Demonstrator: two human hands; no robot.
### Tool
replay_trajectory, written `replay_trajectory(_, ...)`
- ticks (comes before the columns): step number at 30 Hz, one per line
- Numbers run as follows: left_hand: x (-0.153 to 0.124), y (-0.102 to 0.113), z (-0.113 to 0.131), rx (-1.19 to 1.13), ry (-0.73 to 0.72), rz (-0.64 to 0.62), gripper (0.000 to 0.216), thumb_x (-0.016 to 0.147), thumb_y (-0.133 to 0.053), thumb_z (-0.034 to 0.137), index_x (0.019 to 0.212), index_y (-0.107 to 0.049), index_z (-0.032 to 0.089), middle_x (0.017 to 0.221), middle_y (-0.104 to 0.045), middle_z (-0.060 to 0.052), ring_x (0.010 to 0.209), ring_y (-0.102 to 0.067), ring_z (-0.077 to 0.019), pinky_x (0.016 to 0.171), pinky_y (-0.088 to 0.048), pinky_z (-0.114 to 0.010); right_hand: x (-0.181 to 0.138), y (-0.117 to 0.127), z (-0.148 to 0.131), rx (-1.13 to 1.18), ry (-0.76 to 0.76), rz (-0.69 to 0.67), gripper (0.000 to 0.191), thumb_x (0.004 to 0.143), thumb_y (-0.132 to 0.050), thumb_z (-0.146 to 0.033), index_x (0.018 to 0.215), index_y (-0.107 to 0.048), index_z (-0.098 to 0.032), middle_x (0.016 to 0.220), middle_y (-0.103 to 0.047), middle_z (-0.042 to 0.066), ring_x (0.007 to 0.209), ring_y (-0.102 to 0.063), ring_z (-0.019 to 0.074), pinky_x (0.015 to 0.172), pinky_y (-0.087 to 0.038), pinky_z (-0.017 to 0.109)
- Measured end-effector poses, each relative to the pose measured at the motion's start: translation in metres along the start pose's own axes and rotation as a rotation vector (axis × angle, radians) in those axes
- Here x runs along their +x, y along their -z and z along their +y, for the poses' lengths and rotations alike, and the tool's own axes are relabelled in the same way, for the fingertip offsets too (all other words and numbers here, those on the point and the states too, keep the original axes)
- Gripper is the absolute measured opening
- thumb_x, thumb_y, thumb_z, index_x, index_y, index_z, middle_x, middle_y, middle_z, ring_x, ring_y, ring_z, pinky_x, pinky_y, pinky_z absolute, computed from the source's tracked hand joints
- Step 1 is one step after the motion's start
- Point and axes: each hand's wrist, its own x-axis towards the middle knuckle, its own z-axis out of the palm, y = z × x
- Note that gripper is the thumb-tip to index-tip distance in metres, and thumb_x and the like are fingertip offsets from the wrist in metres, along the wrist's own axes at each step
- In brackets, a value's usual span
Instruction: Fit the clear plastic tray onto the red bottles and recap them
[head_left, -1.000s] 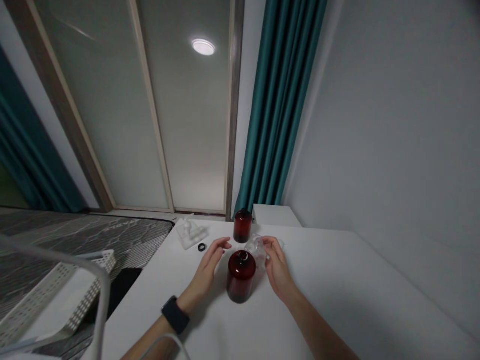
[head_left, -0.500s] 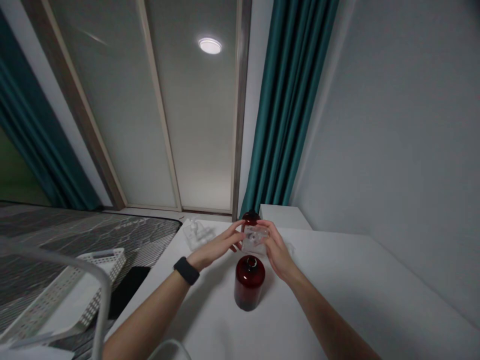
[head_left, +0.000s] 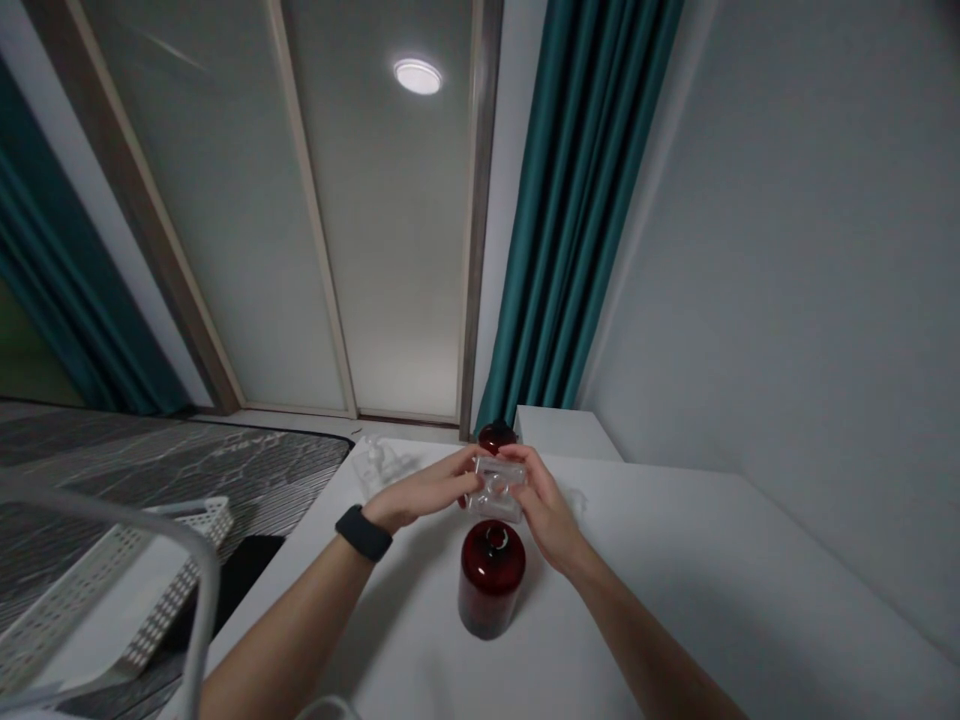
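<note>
A clear, boxy piece that looks like glass or plastic [head_left: 496, 488] is held between both hands, just beyond a dark red bottle [head_left: 492, 570]. My left hand [head_left: 431, 488], with a black watch on its wrist, grips the piece from the left. From the right, my right hand [head_left: 546, 505] has its fingers closed on the other side. The near red bottle stands upright on the white table, its narrow neck uncovered. Behind the hands is a second red bottle [head_left: 496, 436], mostly hidden by them.
Another clear item [head_left: 375, 465] lies at the white table's [head_left: 600, 610] far left corner. A white box [head_left: 570, 435] stands behind the table. Left of it, a white perforated basket [head_left: 172, 570] and a pale curved tube [head_left: 202, 600] appear.
Both hands have brought the clear piece slightly lower and nearer the front bottle, tilting it a little. The whole view has shifted slightly.
</note>
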Motion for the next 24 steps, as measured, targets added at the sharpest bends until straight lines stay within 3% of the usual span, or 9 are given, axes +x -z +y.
replay_trajectory(4,0.0,0.001,-0.003,-0.004,-0.002,0.017,0.04,0.079,-0.05,0.024,0.118,-0.054,0.019,0.105,-0.063,-0.004,0.091,-0.057,-0.0194,0.073,-0.046,-0.03,0.001,0.004,-0.002,-0.031,-0.077,-0.034,0.039,0.078,-0.06,-0.023,0.117,-0.059,-0.028,0.123,-0.061,0.003,0.119,-0.053,0.0236,0.104,-0.038,0.039)
replay_trajectory(9,-0.007,0.003,0.002,0.054,0.0,0.039,0.041,0.081,-0.048,0.023,0.121,-0.053,0.021,0.104,-0.062,-0.003,0.091,-0.057,-0.0196,0.077,-0.046,-0.032,0.0,0.01,-0.005,0.061,-0.246,-0.148,0.042,0.086,-0.061,-0.035,0.127,-0.053,-0.03,0.119,-0.065,0.003,0.108,-0.061,0.0232,0.095,-0.046,0.039)
replay_trajectory(16,-0.014,0.006,0.003,0.147,-0.046,0.007,0.043,0.086,-0.051,0.027,0.129,-0.048,0.02,0.108,-0.065,-0.006,0.097,-0.06,-0.0225,0.086,-0.048,-0.037,-0.001,0.017,-0.013,0.021,-0.173,-0.228,0.036,0.085,-0.067,-0.036,0.12,-0.059,-0.029,0.115,-0.068,0.002,0.109,-0.062,0.023,0.094,-0.047,0.038)
replay_trajectory(24,-0.019,-0.001,0.015,0.25,-0.102,0.041,0.052,0.085,-0.053,0.021,0.136,-0.044,0.02,0.11,-0.066,-0.008,0.094,-0.064,-0.023,0.082,-0.054,-0.037,-0.001,0.024,-0.019,0.029,-0.122,-0.286,0.044,0.083,-0.071,-0.038,0.124,-0.057,-0.029,0.123,-0.065,0.006,0.117,-0.061,0.0262,0.093,-0.053,0.041)
